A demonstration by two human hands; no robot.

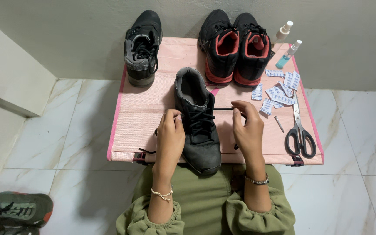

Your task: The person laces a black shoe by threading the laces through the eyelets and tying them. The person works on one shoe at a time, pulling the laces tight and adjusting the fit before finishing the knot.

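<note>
A dark grey shoe (198, 119) lies toe toward the person at the front middle of the pink tabletop (142, 113). The left hand (169, 135) is closed on a lace end beside the shoe's eyelets; the right hand (247, 126) pinches the black lace (223, 109), drawn taut sideways from the shoe. Behind stand its grey mate (142, 48) and a black-and-red pair (236, 45). To the right lie white sachets (279, 91), scissors (300, 132) and two spray bottles (286, 43).
</note>
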